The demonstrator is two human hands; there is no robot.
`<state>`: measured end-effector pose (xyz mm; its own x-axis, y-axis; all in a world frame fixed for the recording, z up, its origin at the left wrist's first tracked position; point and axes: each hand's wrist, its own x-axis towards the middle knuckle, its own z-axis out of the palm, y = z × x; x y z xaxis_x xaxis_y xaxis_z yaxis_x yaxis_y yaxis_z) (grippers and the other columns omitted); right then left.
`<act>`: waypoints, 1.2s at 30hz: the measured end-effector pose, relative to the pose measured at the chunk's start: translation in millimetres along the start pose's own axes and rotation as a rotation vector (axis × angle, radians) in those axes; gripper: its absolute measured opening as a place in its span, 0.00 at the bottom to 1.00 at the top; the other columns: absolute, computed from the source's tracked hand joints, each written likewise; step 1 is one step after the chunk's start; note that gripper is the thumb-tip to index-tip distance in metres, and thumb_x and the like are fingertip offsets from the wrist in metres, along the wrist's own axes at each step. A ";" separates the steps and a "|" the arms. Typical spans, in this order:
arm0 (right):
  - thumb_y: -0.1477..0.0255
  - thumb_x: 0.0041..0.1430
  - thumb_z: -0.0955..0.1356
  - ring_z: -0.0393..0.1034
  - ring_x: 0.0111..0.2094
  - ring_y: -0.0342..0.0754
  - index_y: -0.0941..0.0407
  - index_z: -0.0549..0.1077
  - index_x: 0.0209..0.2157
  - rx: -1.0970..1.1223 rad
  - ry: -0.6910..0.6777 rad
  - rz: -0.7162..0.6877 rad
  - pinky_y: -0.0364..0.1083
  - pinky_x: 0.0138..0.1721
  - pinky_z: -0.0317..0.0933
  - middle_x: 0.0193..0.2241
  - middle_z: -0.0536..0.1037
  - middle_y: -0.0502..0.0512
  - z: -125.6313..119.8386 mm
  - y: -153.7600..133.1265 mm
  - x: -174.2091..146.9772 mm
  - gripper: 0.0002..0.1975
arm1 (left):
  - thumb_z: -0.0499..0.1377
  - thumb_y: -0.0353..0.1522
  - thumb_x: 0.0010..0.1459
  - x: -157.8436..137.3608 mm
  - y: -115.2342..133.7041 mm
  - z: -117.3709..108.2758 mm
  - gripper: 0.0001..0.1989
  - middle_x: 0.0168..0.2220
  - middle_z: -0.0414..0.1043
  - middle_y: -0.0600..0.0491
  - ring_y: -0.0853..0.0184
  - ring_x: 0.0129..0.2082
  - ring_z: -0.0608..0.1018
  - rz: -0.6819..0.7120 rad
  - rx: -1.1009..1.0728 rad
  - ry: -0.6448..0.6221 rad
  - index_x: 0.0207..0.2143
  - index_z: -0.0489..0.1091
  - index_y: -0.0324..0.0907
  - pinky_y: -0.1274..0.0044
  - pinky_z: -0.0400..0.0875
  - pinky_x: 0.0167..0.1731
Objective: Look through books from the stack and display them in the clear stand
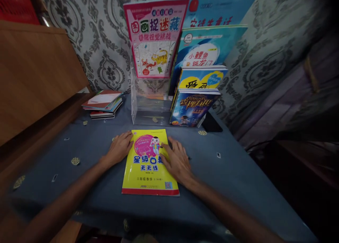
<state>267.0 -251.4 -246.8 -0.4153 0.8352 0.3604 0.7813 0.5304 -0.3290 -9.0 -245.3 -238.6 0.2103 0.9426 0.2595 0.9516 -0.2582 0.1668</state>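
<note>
A yellow math workbook [144, 181] with a red strip along its bottom lies flat on the cloth-covered table, its cover facing up. At its upper left edge rests my left hand [120, 147], fingertips touching the book's side and the cloth. My right hand [177, 160] lies across the right edge, fingers spread, with the thumb and a finger on the cover and the other fingers beyond the edge. Part of the cover's blue title is hidden under that hand. Neither hand has the workbook lifted.
Behind stands a clear acrylic rack [150, 117] with a pink picture book [156, 38] on its left and several storybooks [194, 107] on its right. A stack of thin books [103, 103] lies back left. A dark flat object [212, 123] sits beside the rack.
</note>
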 end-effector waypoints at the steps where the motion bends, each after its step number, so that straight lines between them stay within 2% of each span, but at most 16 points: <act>1: 0.70 0.64 0.64 0.58 0.62 0.66 0.57 0.71 0.53 -0.002 -0.022 -0.039 0.65 0.55 0.62 0.61 0.65 0.70 -0.2 -3.4 3.4 0.17 | 0.48 0.34 0.67 2.3 -0.8 0.4 0.19 0.59 0.70 0.42 0.54 0.58 0.72 0.010 0.011 0.006 0.55 0.70 0.40 0.60 0.70 0.54; 3: 0.72 0.66 0.62 0.55 0.65 0.63 0.58 0.70 0.56 0.040 -0.087 -0.148 0.64 0.60 0.58 0.62 0.66 0.69 1.7 -14.9 16.3 0.19 | 0.48 0.33 0.67 4.8 -2.3 1.3 0.18 0.58 0.72 0.42 0.55 0.56 0.73 0.038 0.018 0.029 0.54 0.71 0.40 0.61 0.71 0.52; 5: 0.71 0.67 0.61 0.57 0.64 0.60 0.60 0.67 0.59 0.121 -0.166 -0.261 0.61 0.63 0.56 0.61 0.67 0.68 7.9 -31.7 36.5 0.21 | 0.48 0.33 0.67 5.4 -4.1 2.5 0.17 0.56 0.73 0.43 0.56 0.54 0.75 0.057 0.015 0.067 0.52 0.71 0.41 0.62 0.71 0.50; 7: 0.73 0.68 0.60 0.56 0.66 0.57 0.63 0.61 0.64 0.177 -0.232 -0.325 0.58 0.65 0.53 0.64 0.65 0.68 18.4 -50.3 60.5 0.24 | 0.49 0.32 0.66 5.2 -6.0 3.7 0.16 0.53 0.75 0.44 0.56 0.52 0.75 0.083 0.012 0.091 0.50 0.71 0.41 0.64 0.72 0.48; 9: 0.76 0.67 0.59 0.54 0.67 0.56 0.65 0.57 0.66 0.198 -0.258 -0.318 0.57 0.66 0.51 0.65 0.63 0.70 31.1 -66.1 83.1 0.27 | 0.50 0.31 0.65 5.4 -7.9 4.7 0.14 0.49 0.76 0.43 0.56 0.49 0.76 0.105 0.013 0.094 0.48 0.71 0.40 0.64 0.72 0.47; 13: 0.79 0.66 0.59 0.60 0.64 0.54 0.64 0.56 0.66 0.185 -0.276 -0.295 0.57 0.66 0.52 0.63 0.66 0.70 52.4 -77.4 107.3 0.27 | 0.50 0.30 0.63 6.5 -9.7 5.0 0.13 0.44 0.76 0.41 0.53 0.46 0.76 0.105 0.014 0.083 0.45 0.71 0.38 0.63 0.72 0.44; 18: 0.78 0.65 0.60 0.60 0.65 0.56 0.64 0.57 0.65 0.131 -0.245 -0.281 0.58 0.66 0.52 0.63 0.66 0.70 56.0 -60.8 102.2 0.27 | 0.48 0.33 0.65 6.4 -9.3 5.1 0.16 0.49 0.76 0.41 0.53 0.50 0.76 0.114 -0.043 0.092 0.50 0.71 0.41 0.61 0.72 0.48; 23: 0.81 0.65 0.58 0.63 0.63 0.54 0.63 0.60 0.64 0.049 -0.251 -0.163 0.57 0.66 0.51 0.61 0.69 0.68 33.6 -27.9 88.9 0.26 | 0.46 0.34 0.66 4.5 -7.5 5.5 0.19 0.55 0.74 0.41 0.53 0.53 0.75 0.097 -0.042 0.102 0.51 0.72 0.40 0.59 0.72 0.49; 28: 0.79 0.66 0.58 0.67 0.60 0.54 0.62 0.61 0.63 -0.006 -0.205 -0.071 0.59 0.66 0.51 0.59 0.72 0.67 12.7 16.1 70.2 0.25 | 0.47 0.34 0.66 3.5 -5.1 5.3 0.19 0.56 0.73 0.41 0.52 0.54 0.75 0.070 -0.031 0.095 0.52 0.71 0.40 0.58 0.72 0.50; 32: 0.76 0.68 0.56 0.67 0.61 0.54 0.60 0.61 0.64 0.045 -0.155 -0.055 0.61 0.66 0.51 0.60 0.71 0.65 13.2 37.8 62.6 0.25 | 0.46 0.34 0.66 3.9 -5.6 6.0 0.19 0.55 0.74 0.41 0.52 0.54 0.75 0.077 -0.026 0.094 0.51 0.71 0.40 0.57 0.72 0.50; 36: 0.75 0.68 0.57 0.67 0.61 0.53 0.58 0.62 0.64 0.100 -0.130 -0.028 0.61 0.66 0.52 0.61 0.71 0.63 16.5 42.3 63.9 0.24 | 0.47 0.35 0.66 4.5 -10.4 7.6 0.19 0.55 0.74 0.41 0.53 0.55 0.75 0.085 -0.049 0.098 0.51 0.72 0.40 0.58 0.72 0.51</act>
<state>265.8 -173.1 -252.1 -0.4979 0.8284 0.2565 0.7212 0.5598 -0.4081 -16.3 -236.8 -246.4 0.2648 0.8920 0.3664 0.9186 -0.3489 0.1856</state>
